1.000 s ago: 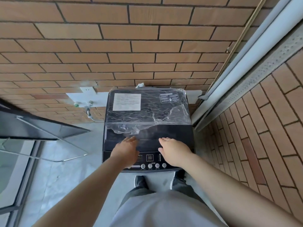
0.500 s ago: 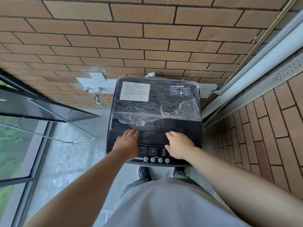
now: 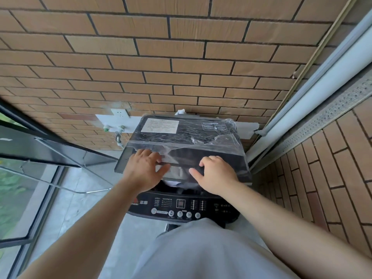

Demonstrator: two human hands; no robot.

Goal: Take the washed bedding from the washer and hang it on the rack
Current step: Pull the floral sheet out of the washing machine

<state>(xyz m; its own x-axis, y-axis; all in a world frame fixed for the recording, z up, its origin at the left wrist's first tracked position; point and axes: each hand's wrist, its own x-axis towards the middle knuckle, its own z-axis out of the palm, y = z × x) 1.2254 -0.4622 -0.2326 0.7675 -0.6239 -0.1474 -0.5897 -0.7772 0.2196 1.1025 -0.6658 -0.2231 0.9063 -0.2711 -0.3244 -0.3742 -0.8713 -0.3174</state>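
Brick wall (image 3: pixel 181 57) and grey floor (image 3: pixel 80 208) of a narrow balcony corner; person stands at the front of a top-loading washer (image 3: pixel 227 206), which serves as ref. point throughout.

Bedding (image 3: pixel 172 183): pale fabric, only a sliver showing, inside the washer tub, in the gap btwn the lifted lid edge and the control panel (image 3: pixel 181 204). None of it is out of the machine.

Lid (image 3: pixel 187 135): dark, partly raised, front section tilted up; wrapped in torn clear plastic film (image 3: pixel 221 141); white printed label (image 3: pixel 160 125) at its rear L corner.

Left hand (image 3: pixel 146 168): on the lid's front section, L side; fingers spread and roughly straight, lying against the surface, clasping nothing.

Right hand (image 3: pixel 216 175): on the same section, R side; fingers bent at the knuckles, thumb stretched toward the L hand. Fingertips hidden, so cannot tell whether it clasps the lid or just pushes on it.

Control panel: along the washer's front edge, w/ a row of round buttons and a small display.

Behind the washer, to its L: white wall socket (image 3: pixel 119 113) and a tap (image 3: pixel 114 128) on the brick wall. Further L: thin metal bar frame (image 3: pixel 60 186) near a dark window frame (image 3: pixel 50 141). To the washer's R: white pipe (image 3: pixel 322 77) running up the corner, then a second brick face (image 3: pixel 332 168).

Nearest the onlooker: person's grey top (image 3: pixel 201 248), one shoe (image 3: pixel 171 226) at the washer's foot.
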